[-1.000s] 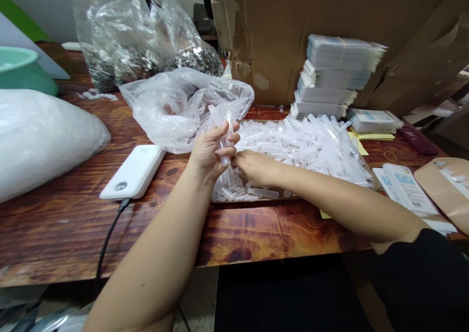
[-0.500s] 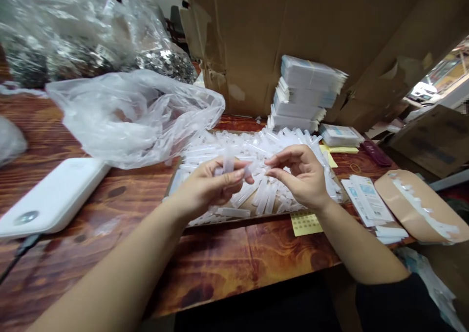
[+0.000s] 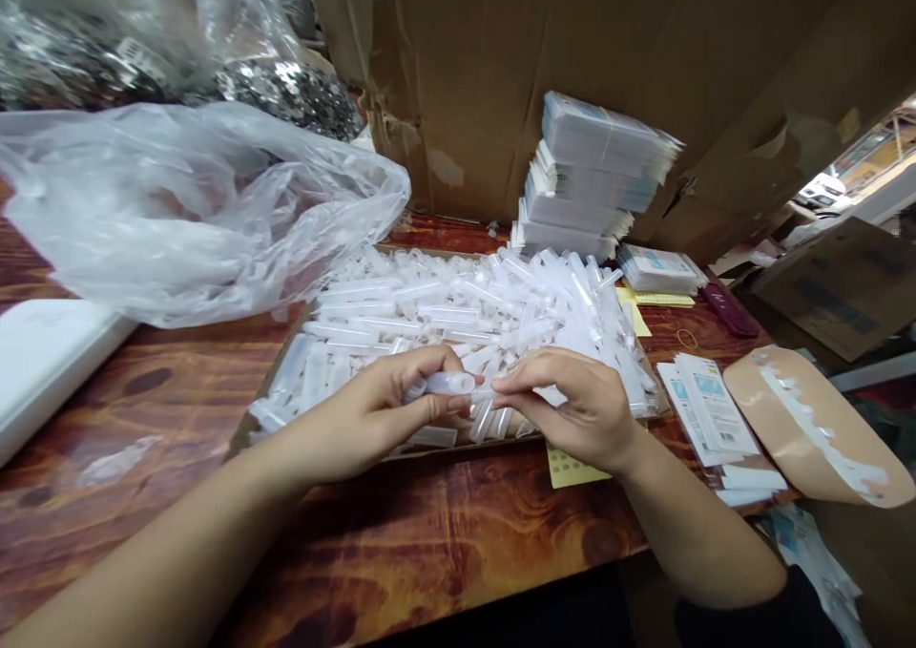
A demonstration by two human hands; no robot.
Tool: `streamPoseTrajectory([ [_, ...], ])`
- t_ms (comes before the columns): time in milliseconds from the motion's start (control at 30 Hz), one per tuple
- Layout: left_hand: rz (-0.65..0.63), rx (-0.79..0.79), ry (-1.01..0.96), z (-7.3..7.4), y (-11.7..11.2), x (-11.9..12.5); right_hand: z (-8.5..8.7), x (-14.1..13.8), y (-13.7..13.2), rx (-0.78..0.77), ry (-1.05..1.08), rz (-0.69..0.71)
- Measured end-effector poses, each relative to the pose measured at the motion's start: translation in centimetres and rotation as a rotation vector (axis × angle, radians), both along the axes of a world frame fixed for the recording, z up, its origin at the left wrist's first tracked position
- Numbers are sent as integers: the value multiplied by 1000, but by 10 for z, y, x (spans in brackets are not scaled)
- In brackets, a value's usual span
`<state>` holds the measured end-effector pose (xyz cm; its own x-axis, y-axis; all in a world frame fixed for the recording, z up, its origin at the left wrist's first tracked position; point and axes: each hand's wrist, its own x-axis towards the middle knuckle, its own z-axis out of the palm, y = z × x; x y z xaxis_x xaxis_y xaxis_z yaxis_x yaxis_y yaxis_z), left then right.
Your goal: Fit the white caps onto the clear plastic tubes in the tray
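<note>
My left hand (image 3: 386, 400) is closed around a translucent plastic tube (image 3: 449, 384), whose round end points to the right. Thumb and forefinger of my right hand (image 3: 579, 405) pinch a small translucent piece (image 3: 483, 393) right by that end. Its exact shape is mostly hidden by the fingers, and I cannot tell whether it is joined to a tube. Both hands are over the front part of a shallow cardboard tray (image 3: 239, 435), heaped with loose plastic tubes (image 3: 436, 314) of the same kind.
Behind the tray stands a stack of banded printed cards (image 3: 597, 166). A crumpled plastic bag (image 3: 193, 209) lies to the left, near a white power bank (image 3: 53, 362). On the right are more cards (image 3: 705, 405) and a beige board (image 3: 816, 424). A large cardboard sheet (image 3: 472, 75) rises behind.
The view has shifted, so the tray shows more fully. My hands have come lower and closer together. The tube in my left hand has turned from upright to lying sideways.
</note>
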<state>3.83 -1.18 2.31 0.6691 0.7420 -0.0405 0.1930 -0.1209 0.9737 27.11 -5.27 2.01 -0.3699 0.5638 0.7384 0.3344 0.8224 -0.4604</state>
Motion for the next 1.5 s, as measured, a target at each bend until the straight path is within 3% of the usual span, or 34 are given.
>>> streamPoseTrajectory([
  [67, -13, 33, 57, 0, 0, -1, -1, 2, 3, -145, 55, -1],
  [133, -17, 100, 109, 0, 1, -2, 0, 5, 6, -196, 5, -11],
  [433, 10, 340, 134, -10, -2, 1, 4, 8, 2, 87, -427, -96],
  [600, 41, 417, 152, -16, -8, 5, -1, 5, 1, 117, -419, -87],
  [733, 71, 436, 182, -14, -10, 7, -5, 5, 7, 37, -357, -36],
  [900, 130, 328, 96, -7, -3, 6, 11, 18, 5, -64, -358, -44],
  [1000, 249, 157, 12, -7, 3, 3, 21, 28, 0, -161, -579, -62],
  [1133, 295, -162, -98, -11, 8, 0, 13, 24, -3, -315, -947, -120],
  [1233, 290, -291, -144, -13, 10, -1, 2, 14, -2, -318, -1015, -182],
  [1333, 289, -373, -181, -13, 11, -2, 1, 13, 1, -325, -893, -152],
  [1433, 280, -403, -216, -11, 11, -2, 7, 20, 7, -338, -544, -75],
  [1500, 251, -402, -224, -10, 10, -2, 8, 23, 11, -323, -267, -96],
])
